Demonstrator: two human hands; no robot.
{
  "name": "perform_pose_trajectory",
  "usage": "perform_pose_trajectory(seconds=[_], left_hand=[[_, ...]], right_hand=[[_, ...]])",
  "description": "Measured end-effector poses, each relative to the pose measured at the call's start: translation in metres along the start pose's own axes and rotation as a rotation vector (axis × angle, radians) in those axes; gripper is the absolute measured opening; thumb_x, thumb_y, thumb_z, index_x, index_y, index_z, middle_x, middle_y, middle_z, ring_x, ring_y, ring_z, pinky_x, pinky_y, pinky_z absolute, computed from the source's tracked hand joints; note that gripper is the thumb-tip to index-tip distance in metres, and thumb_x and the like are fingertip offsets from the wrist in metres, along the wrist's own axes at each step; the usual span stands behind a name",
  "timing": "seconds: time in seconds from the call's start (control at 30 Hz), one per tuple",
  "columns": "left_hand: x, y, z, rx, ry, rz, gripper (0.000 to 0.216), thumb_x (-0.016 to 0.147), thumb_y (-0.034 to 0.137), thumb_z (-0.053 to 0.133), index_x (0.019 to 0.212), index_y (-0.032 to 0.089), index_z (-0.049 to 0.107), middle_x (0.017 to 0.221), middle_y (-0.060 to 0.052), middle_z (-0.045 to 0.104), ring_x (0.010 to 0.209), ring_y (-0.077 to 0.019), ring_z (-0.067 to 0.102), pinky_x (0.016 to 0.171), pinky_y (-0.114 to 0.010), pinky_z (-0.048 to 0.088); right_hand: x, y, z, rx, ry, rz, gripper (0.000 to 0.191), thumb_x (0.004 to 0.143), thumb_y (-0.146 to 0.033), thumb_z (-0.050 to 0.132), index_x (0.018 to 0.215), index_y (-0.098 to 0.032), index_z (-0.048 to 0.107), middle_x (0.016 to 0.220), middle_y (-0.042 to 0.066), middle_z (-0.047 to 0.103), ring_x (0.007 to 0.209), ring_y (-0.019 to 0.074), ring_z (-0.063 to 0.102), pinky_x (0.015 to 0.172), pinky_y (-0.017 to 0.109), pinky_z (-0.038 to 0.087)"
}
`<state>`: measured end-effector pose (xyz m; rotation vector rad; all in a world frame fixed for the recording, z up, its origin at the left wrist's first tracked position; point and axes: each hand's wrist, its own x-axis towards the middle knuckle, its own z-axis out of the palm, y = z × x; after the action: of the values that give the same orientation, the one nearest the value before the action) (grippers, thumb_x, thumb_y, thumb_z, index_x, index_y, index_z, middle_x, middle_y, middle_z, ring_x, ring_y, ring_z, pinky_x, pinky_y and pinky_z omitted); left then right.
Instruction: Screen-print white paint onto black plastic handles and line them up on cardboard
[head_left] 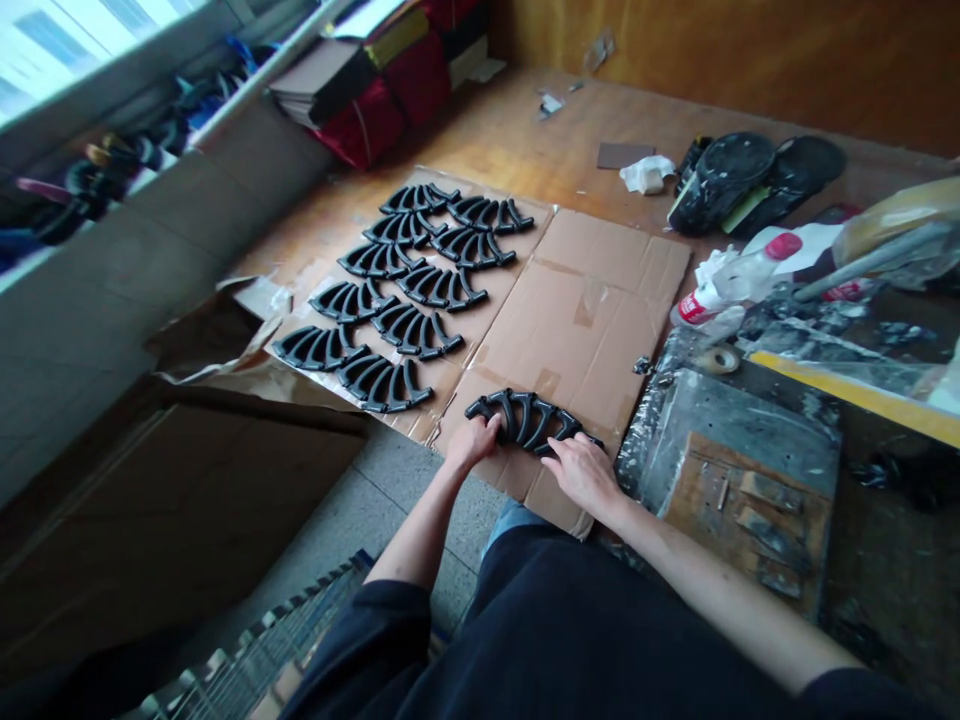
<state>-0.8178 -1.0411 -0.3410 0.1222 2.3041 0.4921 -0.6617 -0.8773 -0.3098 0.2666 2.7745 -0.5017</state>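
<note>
Both arms point(420, 520) angle inward: left grip point(472, 441) closed on the left end of the black ribbed piece point(534, 420), right grip point(585, 470) curled around its right end.

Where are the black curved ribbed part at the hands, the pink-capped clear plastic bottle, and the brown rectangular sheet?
Black curved ribbed part point(535, 426), head view: a middle rib.
Pink-capped clear plastic bottle point(739, 280), head view: its clear body.
Brown rectangular sheet point(624, 155), head view: centre of top face.
</note>
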Motion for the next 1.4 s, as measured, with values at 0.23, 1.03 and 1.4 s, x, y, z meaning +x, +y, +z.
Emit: perform_pose_trajectory(seconds=[0.23, 1.03, 1.4], left_hand=[[-0.039, -0.003, 0.015, 0.182, 0.417, 0.307, 0.042, 0.095, 0.051, 0.037, 0.099, 0.021, 0.066, 0.094, -0.01, 0.071, 0.093, -0.0234, 0.065, 0.082, -0.034, 0.047], [-0.042, 0.013, 0.037, 0.385, 0.342, 0.623, 0.037, 0.094, 0.046, 0.045, 0.124, 0.032, 0.062, 0.123, -0.006, 0.063, 0.114, -0.0265, 0.052, 0.097, -0.041, 0.042], [-0.041, -0.008, 0.033, 0.359, 0.449, 0.634, 0.042, 0.095, 0.04, 0.043, 0.132, 0.027, 0.059, 0.14, -0.011, 0.052, 0.123, -0.0274, 0.049, 0.101, -0.042, 0.042]], right_hand=[[-0.014, 0.011, -0.006, -0.026, -0.003, -0.018, 0.03, 0.097, -0.03, 0.042, 0.111, -0.022, 0.067, 0.101, 0.008, 0.066, 0.099, 0.023, 0.053, 0.083, 0.032, 0.039], [0.026, 0.048, -0.04, -0.324, -0.015, 0.164, 0.032, 0.095, -0.011, 0.034, 0.107, -0.019, 0.063, 0.099, 0.012, 0.066, 0.092, 0.0246, 0.057, 0.062, 0.032, 0.031], [-0.023, 0.042, -0.012, -0.057, -0.087, 0.072, 0.033, 0.097, -0.047, 0.044, 0.102, -0.032, 0.073, 0.09, 0.004, 0.072, 0.095, 0.0217, 0.058, 0.076, 0.031, 0.036]])
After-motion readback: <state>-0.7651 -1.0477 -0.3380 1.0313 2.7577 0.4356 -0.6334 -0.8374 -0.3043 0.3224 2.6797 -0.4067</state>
